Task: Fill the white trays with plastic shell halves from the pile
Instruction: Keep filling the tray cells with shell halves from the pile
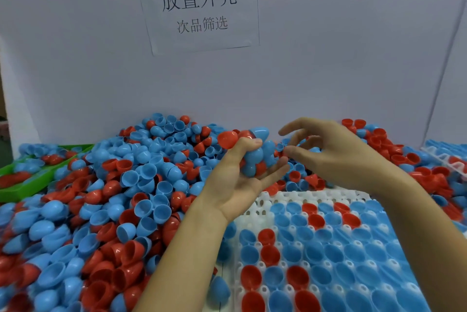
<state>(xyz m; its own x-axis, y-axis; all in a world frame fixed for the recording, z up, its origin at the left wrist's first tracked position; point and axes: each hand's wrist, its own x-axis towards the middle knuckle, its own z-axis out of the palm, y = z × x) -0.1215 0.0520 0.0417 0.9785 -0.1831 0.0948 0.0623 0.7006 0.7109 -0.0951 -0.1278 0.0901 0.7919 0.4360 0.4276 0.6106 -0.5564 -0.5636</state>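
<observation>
A pale grey-white board point(328, 59) stands behind the work area, with a sheet of paper point(199, 6) bearing printed black characters stuck to it. In front of it a deep pile of glossy plastic shell halves point(121, 198), blue and red, smooth domed cups, covers the table so fully that its surface cannot be seen. At the far left a bright green tray point(22, 185) holds more halves, partly buried. A white tray point(255, 204) of moulded plastic with round cups and small pegs lies at lower right, most cups filled with blue halves and some red, open sides up; its near and right edges are cut off. A second white tray point(444, 157) shows at the far right edge. The left hand point(235, 183), palm up, has a clenched grip around a handful of shell halves point(255, 157) held above the pile. The right hand point(336, 152) hovers just beside it, fingers loosely curved, thumb and fingertips near the handful; whether they pinch a piece is hard to make out.
</observation>
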